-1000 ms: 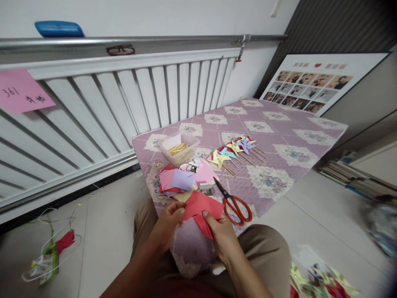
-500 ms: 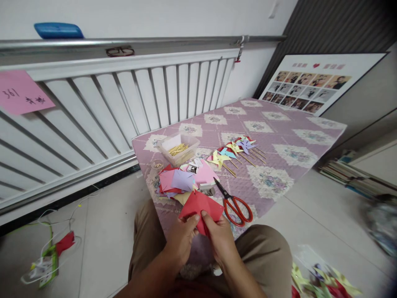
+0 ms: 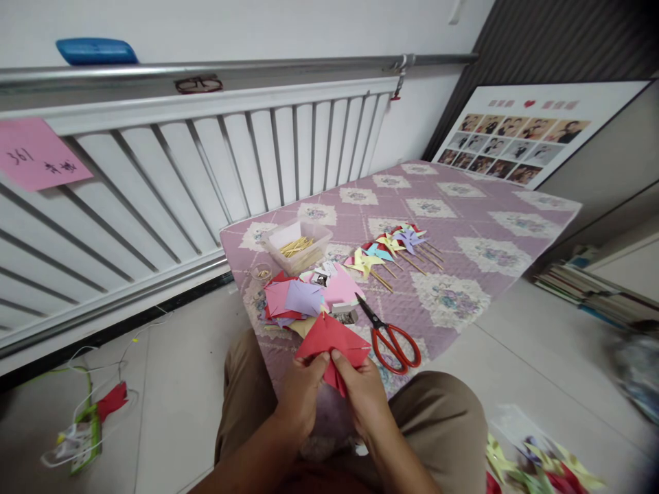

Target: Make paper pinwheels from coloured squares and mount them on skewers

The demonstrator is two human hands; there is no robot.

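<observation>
Paper point(image 3: 334, 336) red, slit at corner, partly bent; left hand point(image 3: 301, 391), right hand point(image 3: 366, 391) clamped on it.

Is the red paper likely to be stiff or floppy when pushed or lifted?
The red paper is probably light, as it looks thin. It likely flexes easily: its lower part bends between the left hand and right hand. The slit-like line near its right corner suggests it could tear there.
</observation>
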